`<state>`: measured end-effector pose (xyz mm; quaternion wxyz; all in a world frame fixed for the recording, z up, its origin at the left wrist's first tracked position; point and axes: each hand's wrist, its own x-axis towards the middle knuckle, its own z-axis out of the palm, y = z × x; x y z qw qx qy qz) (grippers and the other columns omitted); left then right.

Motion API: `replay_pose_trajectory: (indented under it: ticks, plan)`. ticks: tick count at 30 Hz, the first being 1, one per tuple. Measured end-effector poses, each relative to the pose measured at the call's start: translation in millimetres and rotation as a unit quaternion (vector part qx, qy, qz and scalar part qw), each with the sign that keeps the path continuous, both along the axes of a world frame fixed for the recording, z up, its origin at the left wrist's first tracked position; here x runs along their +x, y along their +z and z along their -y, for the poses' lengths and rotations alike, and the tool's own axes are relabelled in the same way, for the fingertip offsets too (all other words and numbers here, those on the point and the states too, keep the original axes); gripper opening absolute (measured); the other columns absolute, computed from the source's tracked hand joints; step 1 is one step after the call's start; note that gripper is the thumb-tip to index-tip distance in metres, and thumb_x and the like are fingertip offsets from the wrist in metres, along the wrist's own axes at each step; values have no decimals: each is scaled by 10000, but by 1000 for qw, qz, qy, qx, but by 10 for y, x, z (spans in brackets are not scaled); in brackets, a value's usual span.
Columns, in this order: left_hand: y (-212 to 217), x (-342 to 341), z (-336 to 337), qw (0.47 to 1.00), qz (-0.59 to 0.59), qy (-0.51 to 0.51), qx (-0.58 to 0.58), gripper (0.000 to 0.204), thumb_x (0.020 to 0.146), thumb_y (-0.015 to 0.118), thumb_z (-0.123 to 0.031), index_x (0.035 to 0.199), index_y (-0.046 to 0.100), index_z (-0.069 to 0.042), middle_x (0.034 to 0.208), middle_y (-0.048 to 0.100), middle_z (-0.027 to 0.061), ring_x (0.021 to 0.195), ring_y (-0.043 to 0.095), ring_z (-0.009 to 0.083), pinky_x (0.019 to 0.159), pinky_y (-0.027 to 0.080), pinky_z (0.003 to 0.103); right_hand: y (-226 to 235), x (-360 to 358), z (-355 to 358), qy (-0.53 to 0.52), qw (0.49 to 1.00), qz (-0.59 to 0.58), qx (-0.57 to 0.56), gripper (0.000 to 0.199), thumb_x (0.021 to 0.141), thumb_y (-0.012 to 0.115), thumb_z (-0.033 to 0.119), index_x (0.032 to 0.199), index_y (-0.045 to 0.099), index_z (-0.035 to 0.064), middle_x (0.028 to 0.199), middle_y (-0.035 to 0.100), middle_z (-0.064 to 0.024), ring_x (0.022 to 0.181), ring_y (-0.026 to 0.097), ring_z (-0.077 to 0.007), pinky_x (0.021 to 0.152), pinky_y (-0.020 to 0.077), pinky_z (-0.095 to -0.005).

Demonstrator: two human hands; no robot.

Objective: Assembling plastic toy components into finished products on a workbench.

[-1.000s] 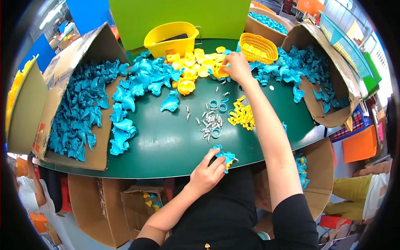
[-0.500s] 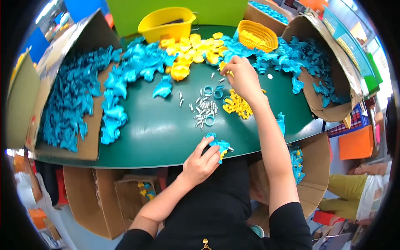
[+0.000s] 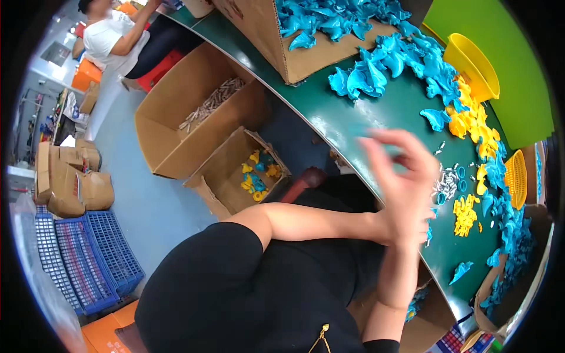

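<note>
My right hand (image 3: 407,181) is half-curled, yellow plastic pieces (image 3: 465,216) at its four o'clock; left hand (image 3: 386,227) mostly hidden; I can't tell either's hold.

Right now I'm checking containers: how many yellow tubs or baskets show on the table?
2: the yellow tub before the green panel, and the yellow perforated basket farther right and lower in the picture. Others may be hidden.

To the right of the person's right hand (image 3: 406,170) are three blue rings (image 3: 461,172), one white disc (image 3: 492,224) and one yellow mesh basket (image 3: 517,179); farther up that side, one yellow tub (image 3: 471,70). Left of the hand sit two open cardboard boxes (image 3: 156,126). The silver cylinders (image 3: 446,182) right of it are too heaped to count.
</note>
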<state>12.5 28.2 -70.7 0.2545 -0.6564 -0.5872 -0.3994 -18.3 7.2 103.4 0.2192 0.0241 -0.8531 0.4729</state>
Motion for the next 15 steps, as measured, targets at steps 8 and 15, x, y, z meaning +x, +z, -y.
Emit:
replay_pose_trajectory:
  ticks: [8,15]
  plan:
    - [215,-206,156,982,-69,-83,-156,181,784,598,-187,866,631,-29,871,573,97,1104,571,292,1041,441,425,35,68,90,176,937,148,263,262,752,759,143,1008,742,89,1006,709,-91,963,670,-310,857,553,-413]
    - [375,-96,205,993,69,-7,-94,243,664,766,-152,862,638,-93,1058,660,17,1192,545,304,917,527,379,2,482,-2556,-319,915,184,165,181,850,709,155,964,757,23,863,744,-108,792,707,-203,748,545,-324]
